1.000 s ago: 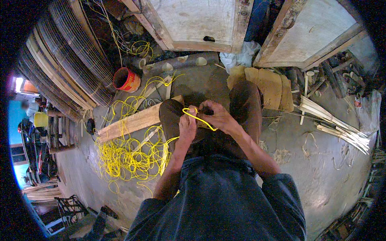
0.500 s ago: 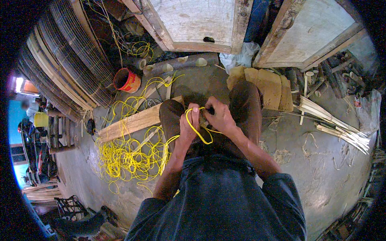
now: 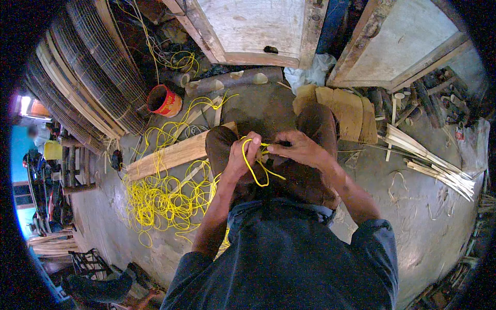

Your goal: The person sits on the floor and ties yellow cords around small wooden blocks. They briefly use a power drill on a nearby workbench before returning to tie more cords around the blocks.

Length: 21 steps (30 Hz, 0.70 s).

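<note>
Between my knees, my left hand (image 3: 244, 157) is closed on a yellow cord (image 3: 250, 168), which hangs from it in a loop. Fingertips of my right hand (image 3: 300, 149) pinch the same cord close to the left fingers. A loose end of cord slants down to the right below both hands. Whatever else may be between the fingers is too small to make out. On the floor to my left lies a big tangle of yellow cord (image 3: 150, 209), beside and partly over a wooden plank (image 3: 173, 156) that reaches to my left knee.
A red bucket (image 3: 170, 107) stands far left, near large curved rolls of slatted material (image 3: 98, 67). Framed panels (image 3: 258, 31) lean at the far side. Brown cardboard (image 3: 336, 116) lies beyond my right knee. Pale strips (image 3: 431, 160) fan out at the right.
My right hand has shifted right and lower, its back turned more upward. The cord's loop has narrowed slightly, and its loose end now shows clear of the right hand.
</note>
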Available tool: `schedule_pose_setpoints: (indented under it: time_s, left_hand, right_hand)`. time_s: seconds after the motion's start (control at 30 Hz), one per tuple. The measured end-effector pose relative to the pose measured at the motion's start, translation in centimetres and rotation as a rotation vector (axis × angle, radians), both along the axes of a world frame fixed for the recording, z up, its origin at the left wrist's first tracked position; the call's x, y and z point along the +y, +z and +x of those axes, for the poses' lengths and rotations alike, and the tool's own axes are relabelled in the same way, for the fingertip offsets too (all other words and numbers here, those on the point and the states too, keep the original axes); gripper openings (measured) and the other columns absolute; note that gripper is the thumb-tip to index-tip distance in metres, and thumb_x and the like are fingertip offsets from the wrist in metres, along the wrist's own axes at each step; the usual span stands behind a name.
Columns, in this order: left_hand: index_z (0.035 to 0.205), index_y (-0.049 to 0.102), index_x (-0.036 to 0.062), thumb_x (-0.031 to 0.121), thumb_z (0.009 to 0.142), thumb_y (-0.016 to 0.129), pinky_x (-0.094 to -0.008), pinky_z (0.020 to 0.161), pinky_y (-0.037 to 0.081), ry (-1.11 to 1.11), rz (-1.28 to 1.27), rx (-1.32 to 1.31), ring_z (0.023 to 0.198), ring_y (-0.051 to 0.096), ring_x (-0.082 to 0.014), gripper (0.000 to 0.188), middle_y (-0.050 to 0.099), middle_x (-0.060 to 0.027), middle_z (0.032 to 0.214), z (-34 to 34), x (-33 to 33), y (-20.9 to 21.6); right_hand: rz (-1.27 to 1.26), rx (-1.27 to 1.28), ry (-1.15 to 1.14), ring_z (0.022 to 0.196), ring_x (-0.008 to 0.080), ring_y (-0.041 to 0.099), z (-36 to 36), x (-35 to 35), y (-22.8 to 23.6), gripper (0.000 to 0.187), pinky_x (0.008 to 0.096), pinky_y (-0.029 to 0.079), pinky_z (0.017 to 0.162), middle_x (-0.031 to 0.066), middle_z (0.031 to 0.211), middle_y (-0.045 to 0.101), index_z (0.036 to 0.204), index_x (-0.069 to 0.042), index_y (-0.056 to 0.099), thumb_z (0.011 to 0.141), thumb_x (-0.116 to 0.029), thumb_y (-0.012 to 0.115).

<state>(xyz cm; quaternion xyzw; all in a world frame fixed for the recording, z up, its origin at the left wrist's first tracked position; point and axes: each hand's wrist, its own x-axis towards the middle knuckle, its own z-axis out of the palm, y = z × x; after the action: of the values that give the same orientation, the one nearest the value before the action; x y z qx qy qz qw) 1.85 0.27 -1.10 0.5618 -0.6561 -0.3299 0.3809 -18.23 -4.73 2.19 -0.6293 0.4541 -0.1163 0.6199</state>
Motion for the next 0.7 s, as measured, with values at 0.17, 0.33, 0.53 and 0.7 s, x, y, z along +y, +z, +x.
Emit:
schedule_pose_setpoints:
  time_s: [0.17,0.33,0.53,0.7]
  left_hand:
    - [0.074,0.051,-0.0004,0.028,0.098,0.04,-0.0321,0.049,0.036,0.027,0.103,0.095,0.05,0.042,-0.0164,0.038,0.044,-0.0086,0.059,-0.1,0.1,0.7]
    - [0.069,0.05,0.0,0.025,0.096,0.042,-0.0336,0.049,0.036,-0.082,0.009,0.093,0.054,0.045,-0.0206,0.038,0.044,-0.0086,0.06,0.5,0.9,-0.2]
    - [0.081,0.058,0.0008,0.025,0.096,0.04,-0.0384,0.057,0.044,-0.17,-0.034,-0.016,0.062,0.055,-0.0312,0.034,0.052,-0.0144,0.067,0.6,0.6,-1.9]
    - [0.088,0.061,-0.0022,0.032,0.098,0.036,-0.0354,0.063,0.047,0.04,0.139,0.153,0.069,0.061,-0.0271,0.044,0.062,-0.0157,0.078,0.6,0.7,-0.6]
  right_hand:
    - [0.414,-0.215,-0.426,0.08,0.0133,0.057,-1.2,1.1,0.0,0.036,0.0268,0.045,0.07,0.0047,0.089,0.063,0.104,-0.004,0.061,0.086,-0.035,0.064]
    - [0.682,-0.64,-0.424,0.06,0.0104,0.048,-2.7,0.4,2.0,0.023,0.0283,0.043,0.06,-0.0017,0.07,0.053,0.09,-0.007,0.058,0.087,-0.029,0.064]
    - [0.651,-0.496,-0.314,0.048,0.006,0.027,-3.4,-0.7,5.2,0.024,0.0268,0.033,0.051,-0.0084,0.057,0.028,0.079,-0.011,0.049,0.093,-0.029,0.055]
    - [0.568,-0.398,-0.375,0.047,0.0063,0.026,-5.5,-0.6,4.3,0.025,0.026,0.031,0.048,-0.0074,0.057,0.029,0.077,-0.011,0.047,0.092,-0.028,0.058]
